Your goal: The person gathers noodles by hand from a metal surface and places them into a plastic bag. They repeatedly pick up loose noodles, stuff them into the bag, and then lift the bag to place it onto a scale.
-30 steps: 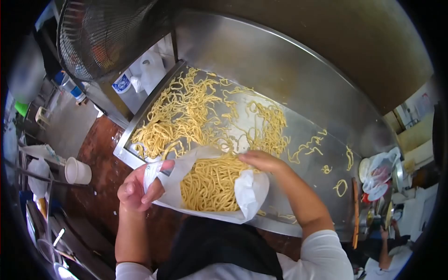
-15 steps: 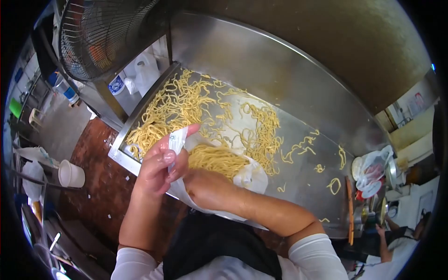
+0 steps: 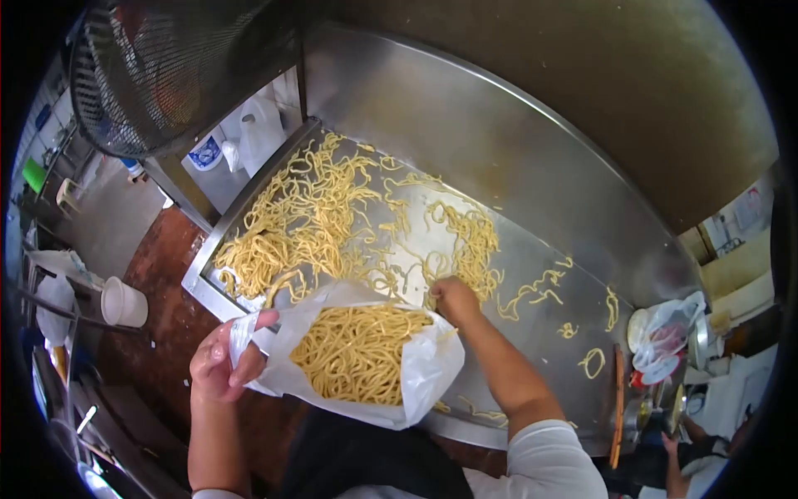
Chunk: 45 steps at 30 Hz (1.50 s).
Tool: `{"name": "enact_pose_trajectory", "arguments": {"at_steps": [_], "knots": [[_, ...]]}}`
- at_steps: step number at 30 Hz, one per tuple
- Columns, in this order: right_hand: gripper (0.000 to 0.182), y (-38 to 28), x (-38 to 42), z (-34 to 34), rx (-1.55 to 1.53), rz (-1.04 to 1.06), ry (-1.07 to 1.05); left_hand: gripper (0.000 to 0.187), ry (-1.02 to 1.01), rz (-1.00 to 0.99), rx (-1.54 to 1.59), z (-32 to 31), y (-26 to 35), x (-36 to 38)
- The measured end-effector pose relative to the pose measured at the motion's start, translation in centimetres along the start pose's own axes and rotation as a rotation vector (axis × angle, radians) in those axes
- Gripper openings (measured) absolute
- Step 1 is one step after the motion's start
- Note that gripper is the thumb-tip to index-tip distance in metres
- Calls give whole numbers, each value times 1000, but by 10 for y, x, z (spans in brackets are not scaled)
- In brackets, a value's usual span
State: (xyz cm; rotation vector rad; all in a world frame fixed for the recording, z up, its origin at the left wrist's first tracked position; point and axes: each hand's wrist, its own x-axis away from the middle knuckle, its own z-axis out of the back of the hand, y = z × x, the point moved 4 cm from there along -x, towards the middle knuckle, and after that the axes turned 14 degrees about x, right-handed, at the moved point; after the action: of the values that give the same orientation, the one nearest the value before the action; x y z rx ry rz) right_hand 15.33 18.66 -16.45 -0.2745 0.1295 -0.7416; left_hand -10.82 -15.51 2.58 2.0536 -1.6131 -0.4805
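A white plastic bag [image 3: 436, 366] full of yellow noodles [image 3: 357, 353] hangs open over the front edge of a steel tray table [image 3: 532, 333]. My left hand [image 3: 223, 362] is closed on the bag's handle at its left side. Just beyond the bag's right side, my right hand [image 3: 455, 298] is closed at the lower edge of a loose noodle pile [image 3: 472, 249]; what its fingers hold, if anything, is hidden. A larger pile of loose noodles [image 3: 312, 216] covers the tray's left part.
A large fan [image 3: 158, 75] stands at the upper left, near a white jug [image 3: 260, 133]. A white bucket [image 3: 125, 303] is at the left. A wooden stick [image 3: 618, 407] and a clear bag [image 3: 665, 333] lie at the right. Another person's arm [image 3: 675, 466] shows at lower right.
The bag has come toward me and its mouth faces up. My right hand has moved from the bag out to the noodles on the tray. My left hand has shifted left and down.
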Motion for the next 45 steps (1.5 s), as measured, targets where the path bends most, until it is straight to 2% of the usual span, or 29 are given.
{"name": "enact_pose_trajectory", "arguments": {"at_steps": [1,2,4,7,9,10,12,14,16,18,19,21,22,23,25,27,29,31,35,37,38,39,40,45], "knots": [[16,2,-16,2,-166,-119,-109,83,14,-17,-1,-1,0,1],[13,8,-31,19,-183,-175,39,80,36,-16,4,-3,-1,3],[10,38,-71,43,-277,-284,185,79,55,-17,-24,-5,-2,5],[10,65,-122,58,-271,-319,280,80,89,10,-49,5,-7,13],[24,74,-146,49,-53,-256,271,79,103,-6,-15,7,-11,14],[24,76,-147,43,-55,-257,264,79,110,-4,-15,7,-13,13],[49,70,-142,20,322,-166,-13,78,108,-22,-34,6,-14,12],[68,33,-110,41,381,-160,-313,78,116,-20,-20,3,-15,12],[63,3,-51,45,472,65,-91,78,101,-38,-10,3,-13,9],[53,-6,-20,33,296,142,35,78,112,-30,7,7,-15,11],[53,-6,-18,27,301,144,41,78,106,-35,8,6,-15,10],[44,3,-16,12,175,43,-79,76,92,10,13,3,-16,6],[42,10,-20,12,211,-91,-90,76,88,20,14,0,-16,4],[42,17,-22,17,212,-106,-93,77,71,39,-8,-3,-15,2],[43,41,-32,45,-226,-358,71,78,41,66,-28,-11,-13,-3],[44,31,-40,99,-418,-400,-29,81,-1,60,-25,-20,-9,-6],[36,23,-48,143,-499,-399,28,83,-10,67,-20,-21,-6,-8],[27,-15,-46,202,-623,-309,51,84,-11,28,53,-21,-6,-12],[22,-77,-43,284,-601,-221,99,84,-30,19,71,-23,-9,-17],[22,-111,-41,314,-678,-56,168,80,-39,24,73,-22,-12,-21],[22,-125,-39,325,-676,-54,167,78,5,20,70,-22,-13,-25],[22,-141,-38,336,-736,35,151,76,52,14,65,-22,-14,-28],[21,-159,-36,344,-797,125,133,72,55,7,26,-24,-13,-32],[22,-234,-22,355,-901,286,183,67,81,-15,39,-25,-9,-49]]}}
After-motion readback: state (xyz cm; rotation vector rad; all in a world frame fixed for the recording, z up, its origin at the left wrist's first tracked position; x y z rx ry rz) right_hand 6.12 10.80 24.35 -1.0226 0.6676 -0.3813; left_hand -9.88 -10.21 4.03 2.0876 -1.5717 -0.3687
